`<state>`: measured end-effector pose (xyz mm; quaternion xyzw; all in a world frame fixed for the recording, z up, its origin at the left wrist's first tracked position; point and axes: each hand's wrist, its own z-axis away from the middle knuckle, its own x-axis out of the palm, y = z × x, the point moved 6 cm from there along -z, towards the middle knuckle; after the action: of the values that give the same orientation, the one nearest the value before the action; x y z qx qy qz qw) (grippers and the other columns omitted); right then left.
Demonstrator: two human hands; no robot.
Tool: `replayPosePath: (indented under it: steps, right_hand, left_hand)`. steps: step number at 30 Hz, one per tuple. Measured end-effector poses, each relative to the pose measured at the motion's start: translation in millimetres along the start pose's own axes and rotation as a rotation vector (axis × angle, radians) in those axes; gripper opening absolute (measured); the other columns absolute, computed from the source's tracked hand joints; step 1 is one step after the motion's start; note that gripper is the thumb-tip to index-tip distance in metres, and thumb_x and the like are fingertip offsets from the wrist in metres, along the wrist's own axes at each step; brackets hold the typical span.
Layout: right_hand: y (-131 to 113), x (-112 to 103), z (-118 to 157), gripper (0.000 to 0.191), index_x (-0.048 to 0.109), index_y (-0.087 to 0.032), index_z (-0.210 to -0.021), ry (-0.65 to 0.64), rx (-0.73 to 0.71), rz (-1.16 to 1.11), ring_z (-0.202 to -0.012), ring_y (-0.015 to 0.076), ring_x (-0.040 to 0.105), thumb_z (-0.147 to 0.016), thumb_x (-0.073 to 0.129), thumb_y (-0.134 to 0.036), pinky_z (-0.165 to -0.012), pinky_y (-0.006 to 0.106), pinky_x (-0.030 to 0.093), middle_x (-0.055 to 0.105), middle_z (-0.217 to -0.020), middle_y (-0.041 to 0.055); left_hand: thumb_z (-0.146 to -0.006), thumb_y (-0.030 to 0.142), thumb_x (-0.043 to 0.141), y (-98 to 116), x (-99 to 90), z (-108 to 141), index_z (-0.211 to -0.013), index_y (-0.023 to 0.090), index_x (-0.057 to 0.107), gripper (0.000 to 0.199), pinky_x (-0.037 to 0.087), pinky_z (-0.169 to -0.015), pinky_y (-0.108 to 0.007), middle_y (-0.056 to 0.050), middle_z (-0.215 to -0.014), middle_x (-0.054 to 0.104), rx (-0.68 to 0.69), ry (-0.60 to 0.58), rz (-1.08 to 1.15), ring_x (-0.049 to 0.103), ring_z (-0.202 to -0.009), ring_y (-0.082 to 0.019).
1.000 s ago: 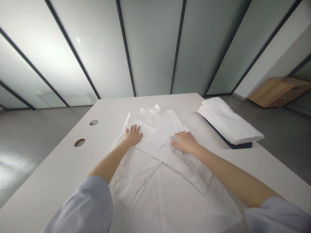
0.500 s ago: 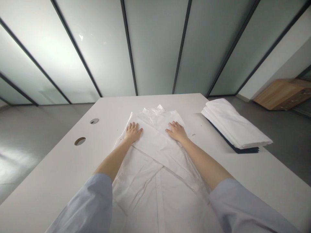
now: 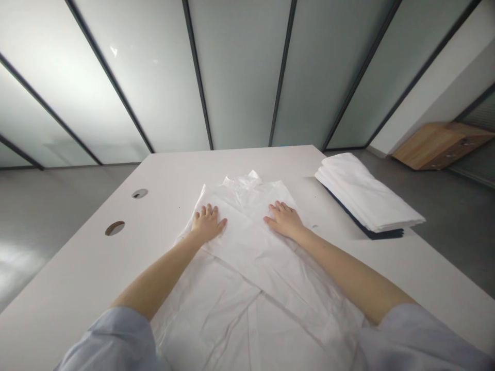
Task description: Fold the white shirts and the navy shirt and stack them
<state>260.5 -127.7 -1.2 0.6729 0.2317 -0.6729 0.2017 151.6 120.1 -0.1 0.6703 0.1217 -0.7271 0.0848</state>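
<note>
A white shirt [image 3: 247, 257] lies spread along the middle of the table, its far end under what looks like clear, shiny plastic. Long diagonal creases run across it, and its near end passes out of view at the bottom. My left hand [image 3: 208, 222] rests flat on the shirt's upper left part, fingers spread and pointing away. On the upper right part lies my right hand [image 3: 285, 218], also flat with its fingers apart. Neither hand grips the cloth; both press on it from above.
A folded stack of white cloth [image 3: 367, 190] sits on dark navy cloth [image 3: 382, 233] at the table's right side. Two round holes pierce the white table [image 3: 77, 268] on the left. Beyond are frosted glass panels [image 3: 240, 67] and a wooden cabinet [image 3: 433, 144].
Both hands have slid slightly toward me over the shirt, staying flat. The shirt's near part looks broader, and the view has shifted a little to the right.
</note>
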Motion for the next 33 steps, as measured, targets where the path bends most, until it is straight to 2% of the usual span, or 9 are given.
replayPosePath:
  steps: [4, 7, 10, 13, 16, 18, 22, 25, 33]
  right_hand:
    - [3.8, -23.4, -33.7, 0.041, 0.062, -0.019, -0.121, -0.007, 0.034, -0.095, -0.113, 0.0294, 0.057, -0.089, 0.051, -0.042, -0.093, 0.037, 0.044, 0.063, -0.123, 0.0139]
    - [9.0, -35.1, -77.6, 0.038, 0.060, -0.019, -0.123, 0.028, 0.147, -0.336, -0.105, 0.0253, 0.062, -0.090, 0.052, -0.035, -0.089, 0.032, 0.046, 0.069, -0.111, 0.0110]
    - [12.8, -27.3, -112.7, 0.038, 0.055, -0.013, -0.126, -0.044, 0.290, -0.712, -0.090, 0.0215, 0.067, -0.091, 0.051, -0.027, -0.079, 0.030, 0.051, 0.070, -0.098, 0.0112]
    - [13.8, -12.3, -129.0, 0.037, 0.050, -0.011, -0.128, -0.141, 0.410, -1.022, -0.070, 0.0157, 0.066, -0.093, 0.048, -0.023, -0.065, 0.026, 0.053, 0.068, -0.085, 0.0085]
    - [16.5, -5.0, -136.0, 0.045, 0.042, -0.012, -0.135, -0.139, 0.464, -1.071, -0.061, 0.0124, 0.062, -0.091, 0.051, -0.019, -0.057, 0.022, 0.051, 0.065, -0.075, 0.0037]
    - [17.0, -2.4, -140.1, 0.046, 0.043, -0.013, -0.134, -0.149, 0.473, -1.034, -0.056, 0.0115, 0.059, -0.090, 0.054, -0.017, -0.054, 0.020, 0.049, 0.063, -0.070, 0.0016]
    - [14.9, -0.3, -147.9, 0.022, 0.059, -0.013, -0.110, -0.219, 0.455, -0.947, -0.052, 0.0102, 0.055, -0.089, 0.058, -0.019, -0.054, 0.020, 0.048, 0.060, -0.065, 0.0012]
    - [15.9, -0.2, -148.8, 0.013, 0.060, -0.013, -0.101, -0.244, 0.454, -1.023, -0.053, 0.0107, 0.056, -0.089, 0.056, -0.016, -0.057, 0.021, 0.049, 0.060, -0.062, 0.0004]
    - [32.8, 11.8, -141.4, 0.031, 0.058, -0.016, -0.072, -0.111, 0.522, -1.422, -0.057, 0.0167, 0.061, -0.091, 0.037, -0.028, -0.056, 0.025, 0.051, 0.062, -0.060, 0.0071]
  left_hand:
    - [-0.083, 0.051, 0.056, 4.4, -28.3, -34.5, -0.127, 0.020, 0.057, 0.055, 0.035, -0.106, -0.046, -0.013, -0.130, 0.060, 0.055, 0.024, 0.143, 0.052, -0.123, -0.032]
    - [-0.086, 0.040, 0.058, 5.1, -42.6, -73.5, -0.131, 0.019, 0.052, 0.050, 0.046, -0.094, -0.035, -0.010, -0.112, 0.068, -0.032, 0.062, 0.543, 0.063, -0.106, -0.023]
    - [-0.088, 0.033, 0.057, 7.2, -34.3, -103.1, -0.141, 0.016, 0.038, 0.059, 0.052, -0.077, -0.027, -0.010, -0.099, 0.071, -0.190, 0.017, 1.026, 0.067, -0.084, -0.016]
    - [-0.090, 0.029, 0.054, 5.9, -19.8, -117.7, -0.149, 0.011, 0.020, 0.070, 0.052, -0.069, -0.023, -0.010, -0.094, 0.070, -0.344, 0.003, 1.272, 0.066, -0.075, -0.012]
    - [-0.090, 0.028, 0.053, 3.2, -10.8, -127.9, -0.151, 0.014, 0.016, 0.073, 0.053, -0.067, -0.022, -0.007, -0.089, 0.069, -0.388, -0.058, 1.263, 0.066, -0.073, -0.012]
    - [-0.087, 0.031, 0.058, 2.0, -8.4, -135.2, -0.149, 0.017, 0.025, 0.071, 0.054, -0.065, -0.024, -0.005, -0.084, 0.069, -0.391, -0.117, 1.230, 0.066, -0.070, -0.013]
    - [-0.082, 0.036, 0.067, 2.5, -10.0, -146.2, -0.124, 0.016, 0.053, 0.049, 0.053, -0.058, -0.026, -0.007, -0.076, 0.068, -0.394, -0.202, 1.172, 0.065, -0.064, -0.016]
    - [-0.079, 0.041, 0.070, 4.9, -12.3, -145.4, -0.110, 0.018, 0.058, 0.041, 0.051, -0.057, -0.024, -0.005, -0.075, 0.067, -0.357, -0.237, 1.167, 0.062, -0.062, -0.014]
    - [-0.084, 0.063, 0.051, -4.6, -5.5, -131.5, -0.071, 0.018, 0.058, 0.046, 0.052, -0.064, -0.024, -0.004, -0.065, 0.061, -0.378, -0.082, 1.447, 0.062, -0.065, -0.014]
